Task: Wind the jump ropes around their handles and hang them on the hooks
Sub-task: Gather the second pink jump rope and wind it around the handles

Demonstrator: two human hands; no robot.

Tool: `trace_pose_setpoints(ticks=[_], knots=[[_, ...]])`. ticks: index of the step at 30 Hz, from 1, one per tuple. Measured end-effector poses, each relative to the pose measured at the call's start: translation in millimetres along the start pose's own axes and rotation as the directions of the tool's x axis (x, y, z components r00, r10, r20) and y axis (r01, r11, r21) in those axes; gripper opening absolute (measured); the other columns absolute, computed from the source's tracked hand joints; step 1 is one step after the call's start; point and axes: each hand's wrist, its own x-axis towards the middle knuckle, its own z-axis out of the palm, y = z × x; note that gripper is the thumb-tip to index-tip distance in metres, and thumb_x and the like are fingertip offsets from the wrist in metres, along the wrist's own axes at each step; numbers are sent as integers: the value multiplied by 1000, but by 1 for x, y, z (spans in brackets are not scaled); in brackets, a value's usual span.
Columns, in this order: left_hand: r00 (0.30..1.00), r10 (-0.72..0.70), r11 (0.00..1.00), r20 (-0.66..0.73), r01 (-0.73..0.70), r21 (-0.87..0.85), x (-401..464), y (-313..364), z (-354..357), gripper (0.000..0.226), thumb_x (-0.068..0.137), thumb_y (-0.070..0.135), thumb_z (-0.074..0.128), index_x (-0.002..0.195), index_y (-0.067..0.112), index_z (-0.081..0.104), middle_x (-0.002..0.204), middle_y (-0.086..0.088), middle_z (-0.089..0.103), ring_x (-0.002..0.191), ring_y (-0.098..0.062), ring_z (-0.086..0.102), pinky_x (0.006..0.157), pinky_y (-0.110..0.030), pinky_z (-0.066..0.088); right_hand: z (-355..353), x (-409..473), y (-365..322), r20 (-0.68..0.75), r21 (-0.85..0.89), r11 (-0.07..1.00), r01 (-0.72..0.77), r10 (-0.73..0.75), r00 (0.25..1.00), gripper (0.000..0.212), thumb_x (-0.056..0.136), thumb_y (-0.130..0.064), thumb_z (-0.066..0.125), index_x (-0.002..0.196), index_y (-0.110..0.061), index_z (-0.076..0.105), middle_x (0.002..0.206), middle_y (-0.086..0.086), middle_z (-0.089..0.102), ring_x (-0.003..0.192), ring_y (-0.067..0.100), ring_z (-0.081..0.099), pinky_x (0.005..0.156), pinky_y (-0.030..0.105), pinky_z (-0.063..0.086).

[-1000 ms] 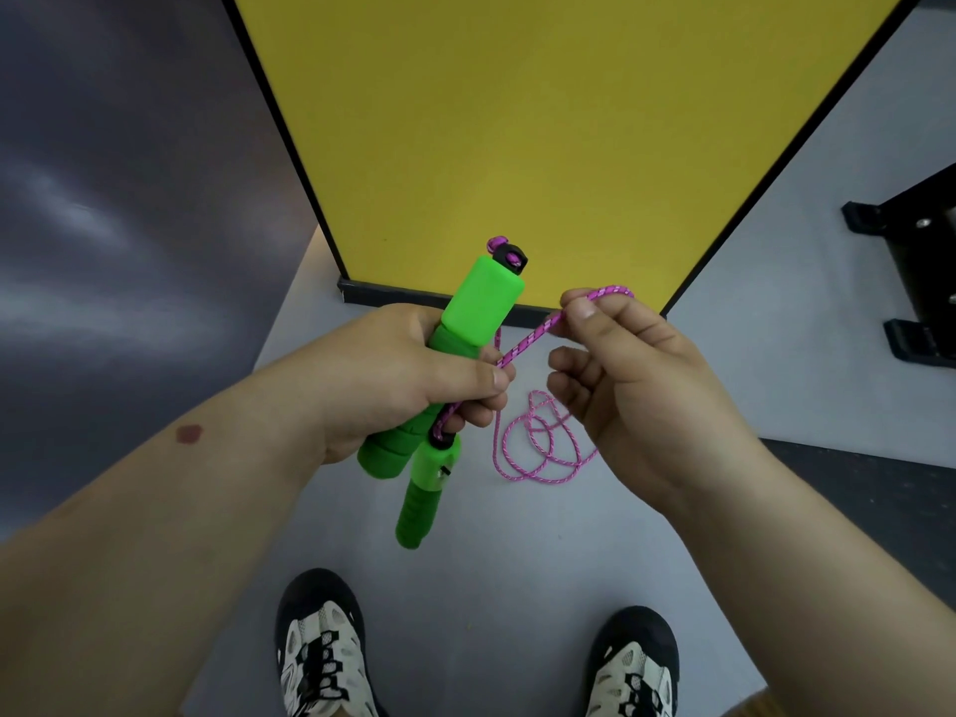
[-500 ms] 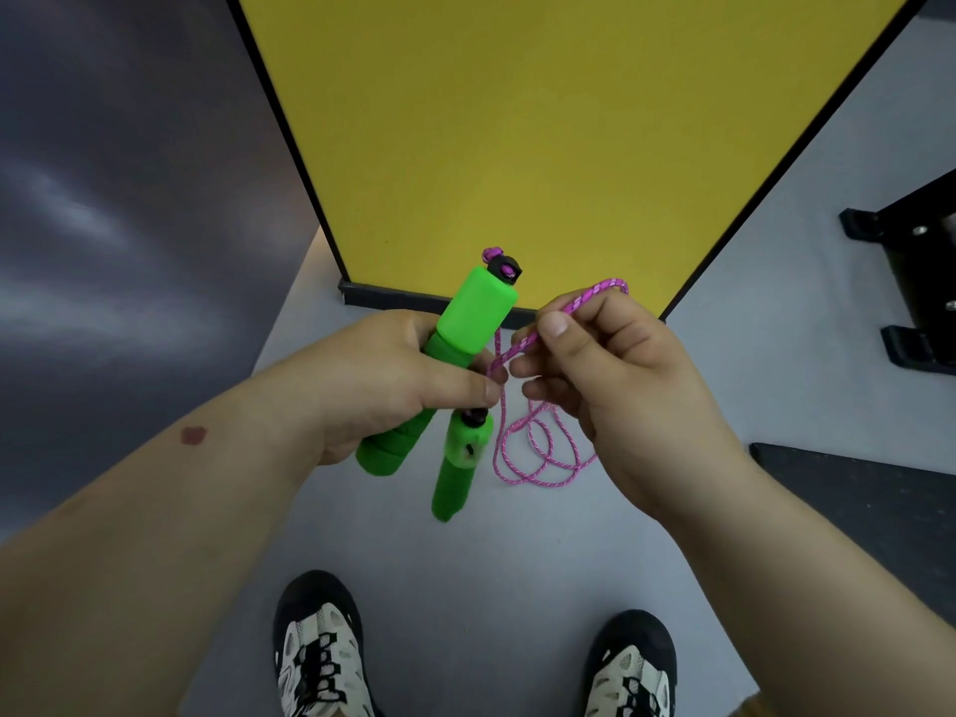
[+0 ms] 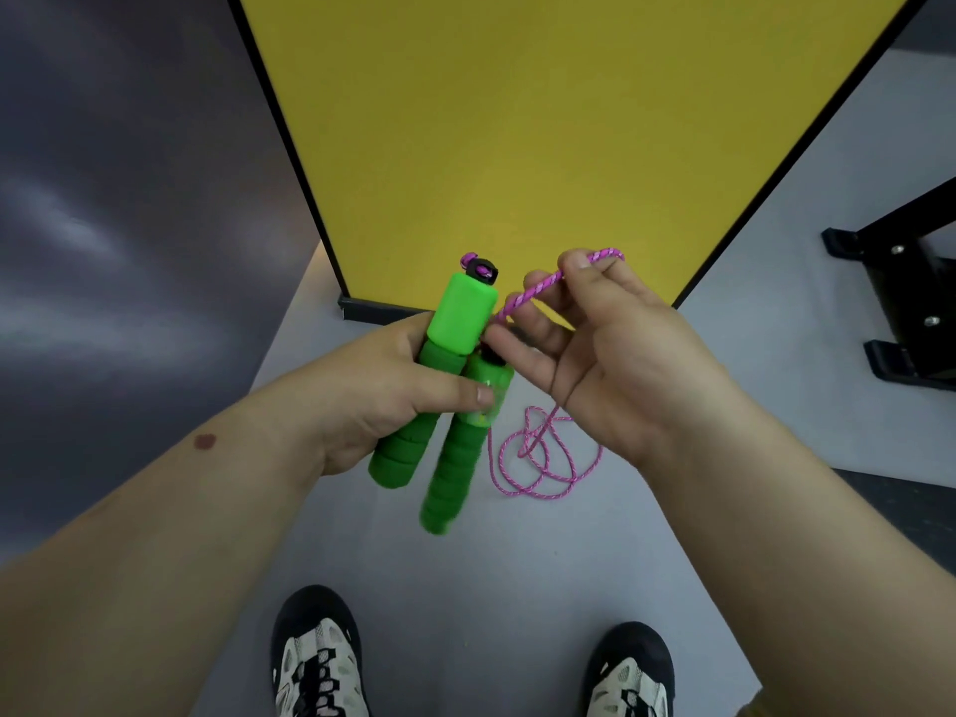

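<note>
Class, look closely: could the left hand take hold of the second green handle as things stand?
Probably yes. The left hand grips the first handle, and the second handle hangs right beside its thumb, nothing between.

Two handles (image 3: 445, 385) were held side by side in the left hand (image 3: 383, 401), just left of the right hand (image 3: 610, 364). The rope (image 3: 527, 295) was pinched in the right hand above them; its slack lay looped on the floor (image 3: 491, 587) below, with a panel (image 3: 543, 147) behind and shoes (image 3: 318, 659) nearest.
</note>
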Motion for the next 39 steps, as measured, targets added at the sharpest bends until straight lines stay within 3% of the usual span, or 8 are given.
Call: trace_pose_setpoints(ticks=[7,13,17,20,23,29,33,39], knots=[[998,-66,998,24,66,-7,0,-4,0,51,69,19,75,119,26,68,119,-10,72,123,-36,61,111,-53,42,7,21,-18,-55,215,977,-16,28,998,9,104,-18,52,112,-16,49,71,7,62,54,20,66,60,39,60],[994,-73,986,79,83,-144,1,-2,5,50,68,12,72,117,14,65,104,-12,73,99,-26,75,70,-33,62,2,26,-17,-79,320,946,-44,73,994,9,105,-19,49,102,-11,52,67,4,55,51,17,60,61,36,60],[999,-33,990,-14,34,137,1,3,7,44,77,13,74,117,23,61,99,-7,75,85,-21,73,69,-31,59,-7,27,-19,-140,175,984,-20,45,989,21,104,-28,51,90,-14,57,64,0,55,51,14,57,60,30,58],[978,128,813,-164,-8,582,4,0,7,34,85,19,63,112,35,50,85,-2,64,72,-18,61,60,-30,46,-17,30,-14,-353,-213,976,-53,-26,935,25,98,-40,57,94,-16,60,75,2,58,59,16,59,62,32,57],[926,321,517,-197,3,856,8,-9,7,44,82,20,56,122,33,45,103,-1,58,83,-25,60,66,-38,49,-25,23,-7,-499,-594,781,-192,-171,850,33,92,-48,58,98,-16,52,84,4,50,70,19,50,66,31,47],[838,543,89,-54,6,996,8,-15,13,59,72,9,56,128,23,47,104,-3,56,86,-32,57,64,-36,28,-9,6,7,-88,-815,565,128,-340,936,30,93,-49,61,105,-21,59,91,-7,61,71,-4,57,63,16,44],[806,591,21,-16,5,1000,6,-11,18,54,70,12,43,123,17,55,97,-3,55,85,-31,55,65,-36,26,-4,5,16,144,-944,277,178,-140,980,28,100,-43,51,121,-29,61,111,-9,64,97,7,59,80,25,47],[831,550,69,-85,56,996,5,-12,17,48,70,8,58,117,19,53,104,-1,58,98,-31,54,75,-39,31,-16,7,17,84,-921,354,161,-223,971,35,98,-11,40,113,-32,63,81,-14,61,51,-1,49,45,14,35]])
